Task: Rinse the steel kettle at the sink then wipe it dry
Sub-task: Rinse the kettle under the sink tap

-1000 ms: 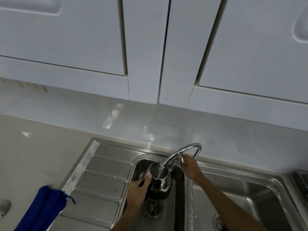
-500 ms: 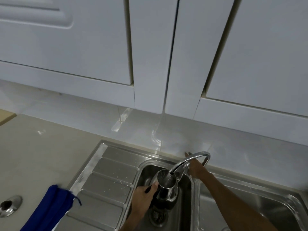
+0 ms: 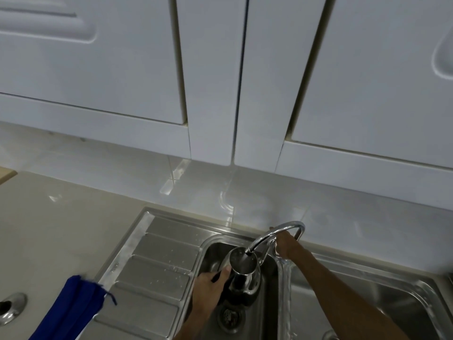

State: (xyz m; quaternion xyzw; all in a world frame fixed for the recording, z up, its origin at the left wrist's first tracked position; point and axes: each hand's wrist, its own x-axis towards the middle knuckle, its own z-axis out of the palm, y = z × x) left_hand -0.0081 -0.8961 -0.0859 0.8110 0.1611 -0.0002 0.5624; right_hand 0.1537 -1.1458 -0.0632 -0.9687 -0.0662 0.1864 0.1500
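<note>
While the left hand [image 3: 208, 294] grips the shiny steel kettle [image 3: 244, 274] by its dark handle, upright in the steel sink basin [image 3: 213, 256] at lower centre, mouth right under the curved chrome tap [image 3: 277, 233], the right hand [image 3: 286, 247] is at the tap's base (can't tell if it's gripping anything). Looks like the rinse step; next I'd guess swill, tip out, then grab the folded blue cloth [image 3: 71, 312] at lower left.

Faucet spout [image 3: 277, 233] is arching over the left basin [image 3: 213, 253]. The kettle [image 3: 245, 273] and the left hand [image 3: 208, 290] gripping it are crowding the space under its tip. The right hand [image 3: 285, 246] is sitting at the faucet base. The drainboard [image 3: 157, 266] is lying open, with the blue cloth [image 3: 73, 310] overlapping its near left corner. The right basin [image 3: 380, 303] is open except for the forearm crossing it.
</note>
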